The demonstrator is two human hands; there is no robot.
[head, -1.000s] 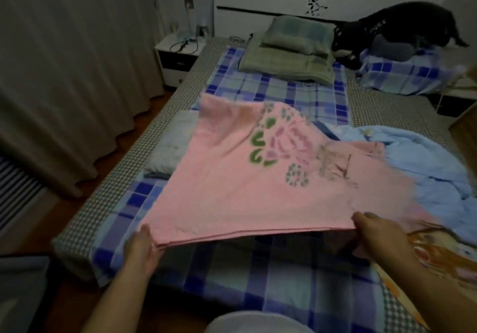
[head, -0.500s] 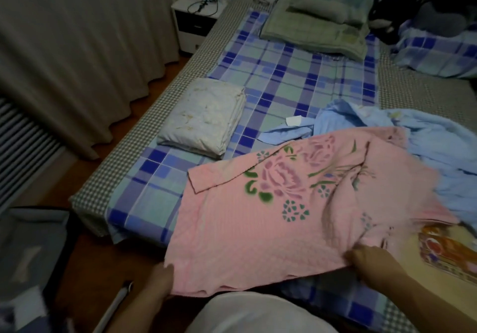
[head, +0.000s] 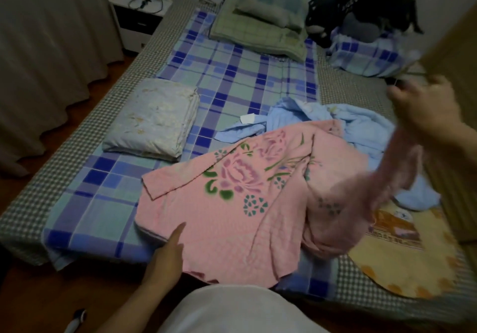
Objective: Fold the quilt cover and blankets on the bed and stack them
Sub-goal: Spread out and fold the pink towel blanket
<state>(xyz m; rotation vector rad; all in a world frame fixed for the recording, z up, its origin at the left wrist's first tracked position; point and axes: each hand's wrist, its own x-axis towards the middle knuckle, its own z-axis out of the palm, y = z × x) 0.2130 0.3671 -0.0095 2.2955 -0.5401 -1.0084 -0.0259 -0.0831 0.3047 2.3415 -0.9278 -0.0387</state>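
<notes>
Since half a second ago: right hand up and out to the right, lifted off the near edge, dragging a blurred corner of the pink blanket into the air; left hand out from under the near-left corner, now on top of it. Left fingers straight, pressing flat on the blanket, gripping nothing. Right fingers curled round the raised pink corner, though blur hides the exact hold.

Rest of pink blanket spread on the near part of the bed, flower print up, one far-left flap turned over, near edge hanging past the mattress. Partly over a crumpled blue blanket on the far right side. Folded pale quilt cover left of both, apart from the pink one, on the checked sheet. Yellow patterned blanket at near right, touching the pink one. Green folded bedding with pillow at the head end; dark cat on a blue checked bundle beside it. Nightstand at far left.
</notes>
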